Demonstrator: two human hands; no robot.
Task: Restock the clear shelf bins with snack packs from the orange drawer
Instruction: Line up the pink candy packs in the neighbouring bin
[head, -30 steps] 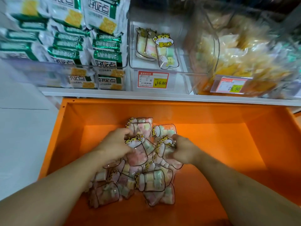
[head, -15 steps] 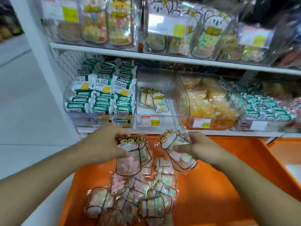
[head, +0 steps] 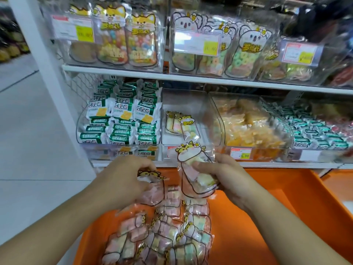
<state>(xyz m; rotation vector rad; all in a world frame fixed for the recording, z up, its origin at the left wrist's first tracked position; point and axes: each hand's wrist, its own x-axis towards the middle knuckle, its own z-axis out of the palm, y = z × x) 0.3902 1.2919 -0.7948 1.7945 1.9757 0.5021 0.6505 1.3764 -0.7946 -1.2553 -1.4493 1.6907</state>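
Since a second ago both hands have come up out of the orange drawer, each bringing a snack pack with it, and the right one has risen further than it stood half a second ago. The right hand grips a marshmallow pack with fingers curled round its lower half and the thumb across the front; the pack stands nearly upright, long axis vertical, its cartoon-animal header pointing up and slightly left toward the shelf, so most of the pack rises above the grip and only its rounded bottom end hangs below the fingers. Its header now overlaps the front wall of the middle clear bin, which holds a few packs of the same kind leaning against its back. The left hand pinches a second pack by its header, fingers closed over the top left corner; this pack hangs down and right of the grip, long axis near vertical, header up, its lower end just above the heap of packs lying in the drawer near its left wall. The second pack sits lower than the first and to its left, the two close but apart. Beside the middle bin, a bin of green-and-white biscuit packs stands to the left and a bin of yellow sweets to the right.
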